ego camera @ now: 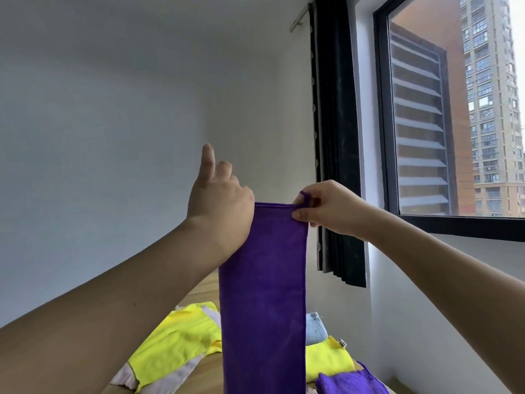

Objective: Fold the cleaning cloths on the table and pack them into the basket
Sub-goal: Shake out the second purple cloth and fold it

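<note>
The person is holding a long purple cloth (262,280) up high in the air, above the wooden surface (203,291) where yellow cloths (176,336) and another purple cloth (350,382) are lying; I think the top corners should be lined up evenly so the fold is coming out neat. The right hand (326,209) is pinching the top right corner with a tight grip. The left hand (220,200) is touching the top left edge with two fingers sticking up, and I cannot tell if it is pinching.

The purple cloth (262,280) looked a matt, fine-napped microfibre with stitched edges; the yellow cloth (176,342) was similar; the table (204,291) was smooth pale wood.
</note>
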The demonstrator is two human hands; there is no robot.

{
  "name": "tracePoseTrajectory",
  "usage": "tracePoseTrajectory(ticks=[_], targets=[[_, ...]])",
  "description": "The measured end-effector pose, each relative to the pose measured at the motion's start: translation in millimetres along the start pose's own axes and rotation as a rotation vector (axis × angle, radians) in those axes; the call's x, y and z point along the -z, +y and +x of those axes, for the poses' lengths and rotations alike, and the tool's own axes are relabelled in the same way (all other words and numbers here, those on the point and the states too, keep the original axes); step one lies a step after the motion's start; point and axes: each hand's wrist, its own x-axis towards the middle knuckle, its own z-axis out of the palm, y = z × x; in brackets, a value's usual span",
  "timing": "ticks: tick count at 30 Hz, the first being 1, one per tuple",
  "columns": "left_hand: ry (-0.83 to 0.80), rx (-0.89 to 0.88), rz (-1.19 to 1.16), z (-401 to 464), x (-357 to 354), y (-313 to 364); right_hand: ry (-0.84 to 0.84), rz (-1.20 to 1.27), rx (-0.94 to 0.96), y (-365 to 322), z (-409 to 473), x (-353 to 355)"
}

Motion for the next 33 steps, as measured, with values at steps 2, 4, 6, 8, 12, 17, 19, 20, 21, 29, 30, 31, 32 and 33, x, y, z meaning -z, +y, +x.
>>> tracePoseTrajectory(ticks=[2, 4, 6, 8, 12, 17, 19, 20, 21, 29, 30, 31, 32, 33], targets=[[-0.075, -0.011, -0.015, 4.0, -2.9, -1.1, -0.07, 0.028, -0.064, -3.0, 0.5, -3.3], [-0.187, -0.002, -0.114, 9.1, -10.5, -3.4, -0.132, 0.146, -0.148, 0.7, 3.5, -7.9], [-0.332, 0.04, -0.286, 15.3, -28.6, -7.6, -0.186, 0.29, -0.231, 7.9, 11.2, -16.7], [-0.516, 0.136, -0.54, 24.5, -56.4, -14.9, -0.218, 0.438, -0.316, 20.2, 25.1, -31.3], [-0.717, 0.356, -1.087, 40.2, -124.0, -19.6, -0.206, 0.632, -0.407, 48.8, 61.5, -79.3], [-0.4, 0.574, -1.284, 48.8, -233.5, -7.1, -0.066, 0.653, -0.375, 82.4, 114.1, -150.3], [-0.275, 0.593, -1.22, 47.0, -258.3, 0.0, 0.014, 0.618, -0.326, 93.7, 128.5, -170.2], [-0.224, 0.579, -1.181, 44.7, -268.4, 3.9, 0.047, 0.584, -0.3, 100.6, 134.3, -179.3], [-0.18, 0.562, -1.147, 42.1, -276.0, 7.4, 0.074, 0.549, -0.276, 106.6, 138.5, -186.9], [-0.078, 0.455, -0.984, -23.5, -319.4, 42.7, -0.048, 0.374, -0.222, 147.5, 108.3, -243.2], [-0.123, 0.452, -1.031, -40.0, -323.4, 51.1, -0.15, 0.385, -0.245, 153.4, 97.8, -250.8], [-0.228, 0.45, -1.149, -54.9, -323.9, 59.0, -0.26, 0.366, -0.271, 158.5, 88.5, -255.9], [-0.395, 0.435, -1.312, -70.7, -326.0, 67.0, -0.376, 0.329, -0.301, 163.9, 79.5, -261.3], [-0.602, 0.406, -1.472, -86.9, -327.9, 74.0, -0.495, 0.287, -0.339, 169.5, 71.7, -266.9]])
